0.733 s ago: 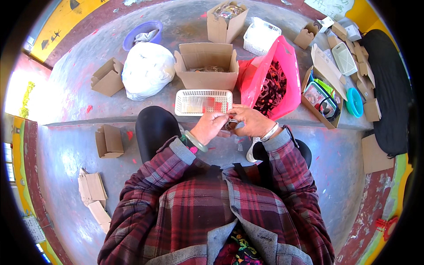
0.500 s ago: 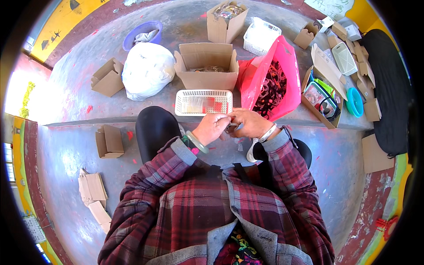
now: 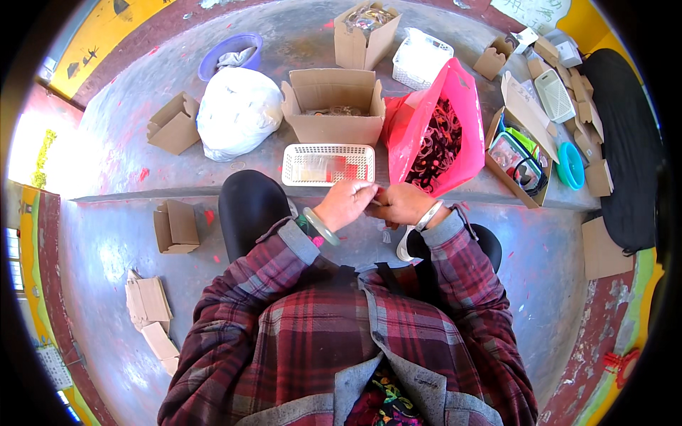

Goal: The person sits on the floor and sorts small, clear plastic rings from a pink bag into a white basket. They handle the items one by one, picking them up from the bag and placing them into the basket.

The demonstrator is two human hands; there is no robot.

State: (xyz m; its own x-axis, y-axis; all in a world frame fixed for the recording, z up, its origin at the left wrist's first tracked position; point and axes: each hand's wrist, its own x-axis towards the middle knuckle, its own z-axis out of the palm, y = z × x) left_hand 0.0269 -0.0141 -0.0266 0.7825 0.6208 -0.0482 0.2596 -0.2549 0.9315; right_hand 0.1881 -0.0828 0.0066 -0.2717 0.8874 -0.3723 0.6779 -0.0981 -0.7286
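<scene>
My left hand (image 3: 348,204) and my right hand (image 3: 402,204) meet in front of my knees, fingertips pinched close together. Something small sits between them, mostly covered by the fingers, so its kind cannot be made out. Just beyond the hands is a cream plastic basket (image 3: 293,170) with clear and red flat pieces in it. To the right leans a pink plastic bag (image 3: 470,135), full of dark and reddish loops that look like hair ties (image 3: 439,145). Behind the basket an open cardboard box (image 3: 334,130) holds small clear packets.
A stuffed white bag (image 3: 238,113), a purple basin (image 3: 211,65) and a small carton (image 3: 175,124) stand at the left on the raised step. Rightward are a carton of odds and ends (image 3: 522,160), a turquoise basket (image 3: 570,165) and a white basket (image 3: 421,60). Flattened cardboard (image 3: 148,302) lies lower left.
Both hands stay together at the same place. The fingers have shifted: the right hand has turned more closed, and the greyish loop seen at its fingers before is now hidden.
</scene>
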